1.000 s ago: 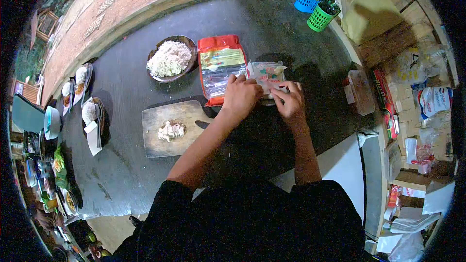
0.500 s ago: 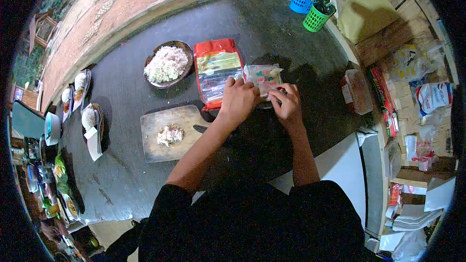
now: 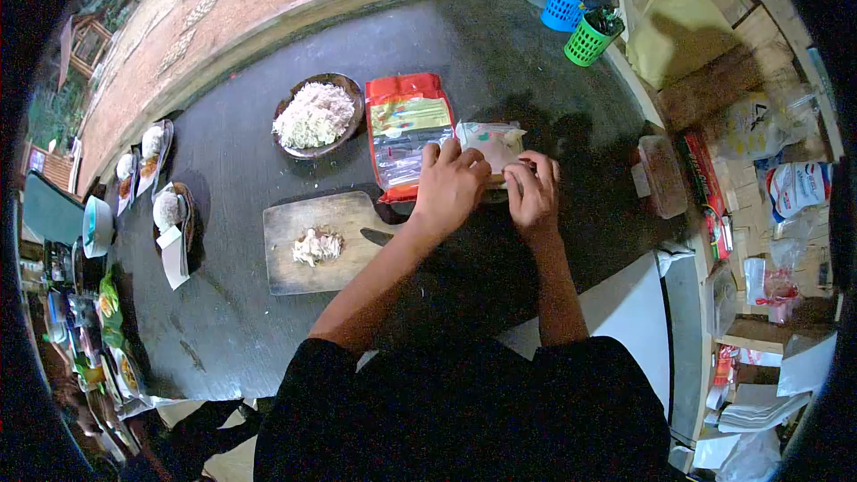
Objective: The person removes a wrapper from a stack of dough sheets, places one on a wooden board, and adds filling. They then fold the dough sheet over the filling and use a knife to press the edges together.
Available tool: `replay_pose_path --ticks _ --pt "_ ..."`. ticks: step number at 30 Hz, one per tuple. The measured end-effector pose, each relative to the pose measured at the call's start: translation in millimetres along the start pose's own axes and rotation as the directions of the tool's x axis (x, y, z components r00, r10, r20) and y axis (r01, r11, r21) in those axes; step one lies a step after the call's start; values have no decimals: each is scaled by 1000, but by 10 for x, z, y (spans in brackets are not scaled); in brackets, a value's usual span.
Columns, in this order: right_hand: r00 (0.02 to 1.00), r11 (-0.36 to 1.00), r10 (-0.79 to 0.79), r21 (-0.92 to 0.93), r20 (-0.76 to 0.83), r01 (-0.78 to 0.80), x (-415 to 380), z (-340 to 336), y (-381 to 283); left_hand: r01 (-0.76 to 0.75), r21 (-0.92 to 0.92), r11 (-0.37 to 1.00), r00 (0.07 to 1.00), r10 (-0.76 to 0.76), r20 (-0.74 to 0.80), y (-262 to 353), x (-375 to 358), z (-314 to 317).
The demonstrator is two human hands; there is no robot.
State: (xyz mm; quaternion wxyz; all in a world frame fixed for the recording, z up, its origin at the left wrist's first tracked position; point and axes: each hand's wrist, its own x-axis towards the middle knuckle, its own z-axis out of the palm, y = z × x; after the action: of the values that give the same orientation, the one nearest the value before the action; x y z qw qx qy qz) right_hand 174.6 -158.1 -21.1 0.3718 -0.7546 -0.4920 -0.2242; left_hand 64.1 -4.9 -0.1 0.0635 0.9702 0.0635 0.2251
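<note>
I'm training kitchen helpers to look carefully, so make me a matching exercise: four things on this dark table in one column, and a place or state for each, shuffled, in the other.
Column one
1. red-edged packet
2. cutting board
3. dark-rimmed round dish
4. green basket

Column two
A. heaped with pale shreds
B. beside the blue basket
C. partly covered by the left hand
D. bearing a small pile of chopped pieces

Right pairs: 1-C, 2-D, 3-A, 4-B
</note>
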Motion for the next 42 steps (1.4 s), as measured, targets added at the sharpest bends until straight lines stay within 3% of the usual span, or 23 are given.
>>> replay_pose_path --ticks 6,9,11,13,15,17,19,21,23,26,27,29,34,38,40,41,42 --pt "999 998 5 64 50 -9 155 -186 -280 6 -14 1000 993 -7 -120 -8 -74 -263" --pt "998 997 -7 82 68 1 238 -250 -446 32 -96 995 998 -37 -51 -11 -116 -477" --pt "992 994 -3 110 130 -12 241 -323 -533 -42 -228 973 983 0 -182 5 -190 -576" --pt "986 989 -9 150 166 -17 309 -411 -731 -8 -226 974 974 -43 -223 5 -302 -726" --pt "966 957 24 275 256 -97 341 -438 -853 -5 -268 963 983 -45 -178 -38 -453 -877" --pt "956 959 -68 284 287 -17 375 -420 -1005 53 -278 959 976 -109 -190 -125 -693 -1026" --pt "905 928 -63 359 420 -102 373 -357 -1200 164 -398 903 984 -177 3 -212 -962 -1242" --pt "847 883 -176 461 502 -90 416 -211 -1400 221 -418 881 972 -234 23 -340 -1233 -1402" --pt "764 841 -175 498 621 -212 376 -12 -1626 436 -554 709 895 -406 184 -447 -1547 -1511" --pt "724 828 -298 547 621 -128 240 423 -1849 601 -568 563 779 -573 256 -592 -1983 -1559" --pt "717 824 -314 553 623 -120 216 483 -1950 606 -568 557 771 -586 248 -609 -2093 -1583" --pt "623 801 -267 529 735 -281 196 593 -2132 679 -585 444 668 -704 241 -641 -2284 -1626" --pt "626 764 -235 539 744 -354 133 783 -2314 722 -603 339 556 -803 214 -809 -2729 -1437" --pt "653 755 -221 551 724 -356 69 871 -2273 729 -613 306 510 -840 187 -765 -2709 -1428" --pt "562 835 -190 434 805 -339 126 789 -2289 712 -557 427 550 -833 65 -711 -2621 -1476" --pt "560 836 -191 433 806 -338 119 796 -2291 712 -559 425 549 -833 65 -720 -2597 -1472" --pt "662 848 -231 481 713 -223 97 809 -2287 694 -526 492 607 -792 61 -747 -2567 -1465"
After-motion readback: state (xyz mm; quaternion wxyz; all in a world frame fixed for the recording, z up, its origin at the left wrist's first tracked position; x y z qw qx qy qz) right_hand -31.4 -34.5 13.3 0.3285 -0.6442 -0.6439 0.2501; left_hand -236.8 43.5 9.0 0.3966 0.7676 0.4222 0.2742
